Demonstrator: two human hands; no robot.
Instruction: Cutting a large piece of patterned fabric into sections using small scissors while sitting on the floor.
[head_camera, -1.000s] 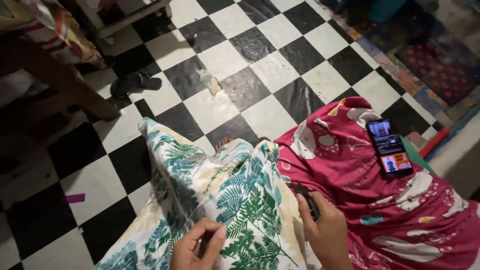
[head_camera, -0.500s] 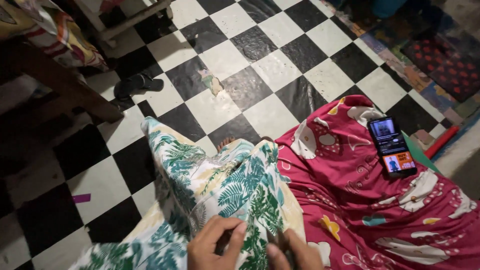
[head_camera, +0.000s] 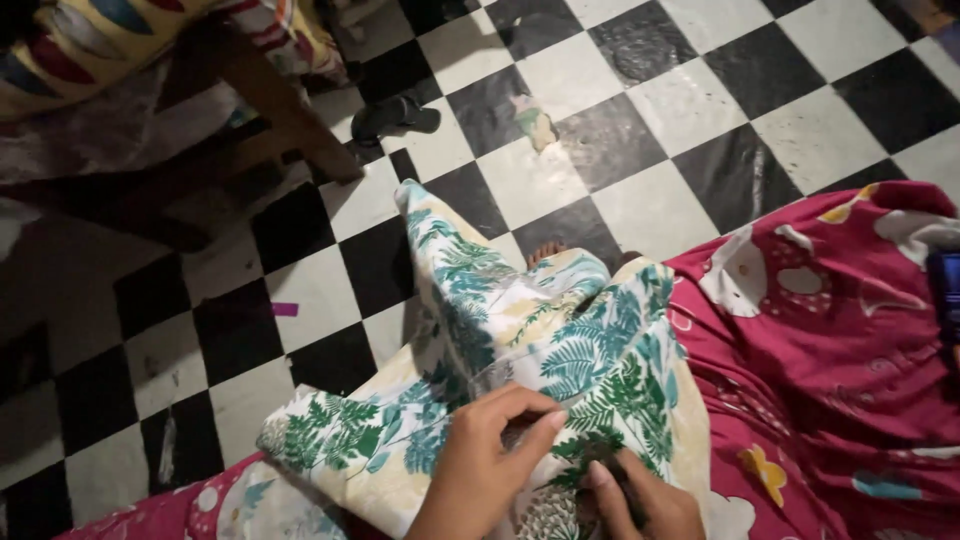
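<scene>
The left hand (head_camera: 490, 460) pinches a fold of the fern-print cloth (head_camera: 520, 340) between thumb and fingertips. The right hand (head_camera: 640, 500), fingers curled, grips the same cloth just beside it. The cloth drapes over the person's lap onto the checkered floor (head_camera: 620, 150). A red patterned blanket (head_camera: 830, 340) lies alongside.

We see a cream cloth (head_camera: 520, 340) printed with green and teal fern leaves, a magenta blanket (head_camera: 830, 350) (white, yellow and teal cartoon shapes on it), a black-and-white chequered floor (head_camera: 650, 110), and a striped yellow, red and blue cushion (head_camera: 110, 40).
</scene>
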